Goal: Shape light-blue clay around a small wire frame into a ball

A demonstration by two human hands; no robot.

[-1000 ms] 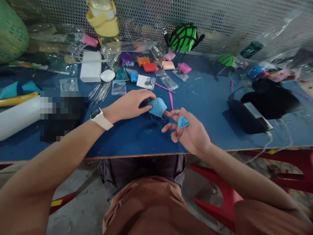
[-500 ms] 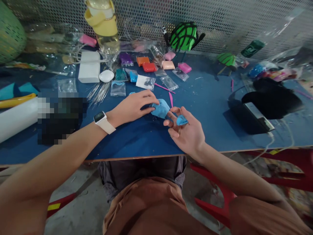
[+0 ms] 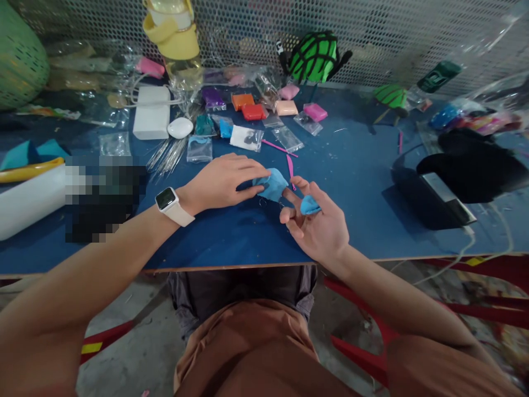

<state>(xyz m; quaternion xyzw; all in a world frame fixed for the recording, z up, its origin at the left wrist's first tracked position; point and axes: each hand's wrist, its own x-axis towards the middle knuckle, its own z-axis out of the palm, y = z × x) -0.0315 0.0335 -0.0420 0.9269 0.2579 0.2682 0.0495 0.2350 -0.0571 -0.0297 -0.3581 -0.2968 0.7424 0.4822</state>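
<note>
My left hand (image 3: 223, 179), with a white watch (image 3: 172, 205) on the wrist, rests on the blue table (image 3: 231, 231) and pinches the left edge of a light blue clay lump (image 3: 273, 184) lying there. My right hand (image 3: 318, 223) is turned palm up just to the right of the lump. A small piece of the same blue clay (image 3: 309, 205) sits on its loosely curled fingers, and its fingertips come close to the lump.
Small clay packs in purple, orange, red and pink (image 3: 253, 112) and clear bags lie behind the hands. A pink tool (image 3: 290, 164), thin wires (image 3: 167, 154), a white block (image 3: 152, 112), a green-black ball (image 3: 314, 57) and a black device (image 3: 433, 198) surround the work spot.
My right hand has drawn in closer to the lump with the small piece still on its fingers. My left hand has kept its grip and shifted only slightly.
</note>
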